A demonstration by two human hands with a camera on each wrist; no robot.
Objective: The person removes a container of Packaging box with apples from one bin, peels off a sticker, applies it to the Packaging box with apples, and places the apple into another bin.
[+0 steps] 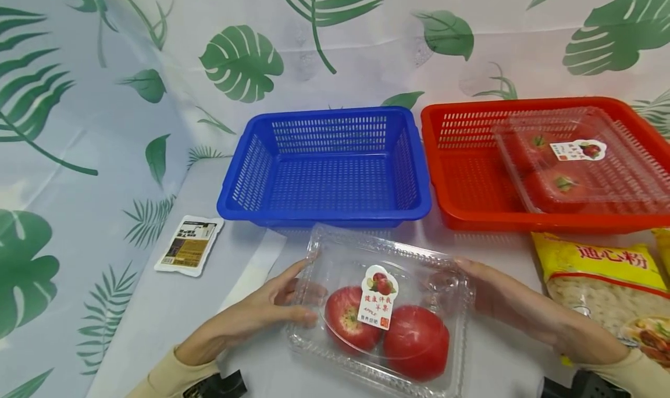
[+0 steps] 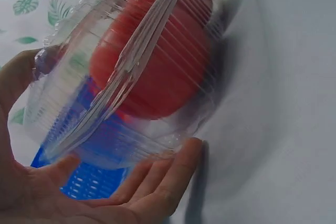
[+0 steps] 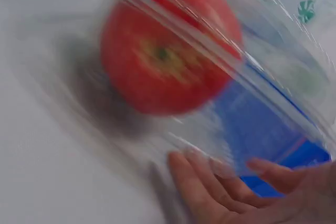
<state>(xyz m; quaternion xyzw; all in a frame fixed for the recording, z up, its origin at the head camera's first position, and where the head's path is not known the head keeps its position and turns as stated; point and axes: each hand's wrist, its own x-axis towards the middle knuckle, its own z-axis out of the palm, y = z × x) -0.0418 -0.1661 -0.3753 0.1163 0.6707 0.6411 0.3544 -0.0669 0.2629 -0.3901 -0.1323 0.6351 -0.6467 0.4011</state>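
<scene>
A clear plastic clamshell box point(image 1: 389, 248) with two red apples point(image 1: 419, 345) is tilted in front of me, held between both hands. A white label with an apple picture point(image 1: 378, 299) sits on its lid. My left hand point(image 1: 267, 299) grips the left side, thumb nearer me; in the left wrist view its fingers point(image 2: 178, 177) curl under the box's lower edge. On the opposite side my right hand point(image 1: 502, 293) holds the box. The right wrist view shows that hand's fingertips point(image 3: 181, 169) at the lower edge, below one apple point(image 3: 170, 51).
Behind the box stands a blue plastic basket point(image 1: 324, 215). To its right, a red basket point(image 1: 523, 220) contains another clear box point(image 1: 628, 177) of red produce. A yellow-topped pasta bag point(image 1: 607, 264) lies at the right, a small flat pouch point(image 1: 189, 245) at the left.
</scene>
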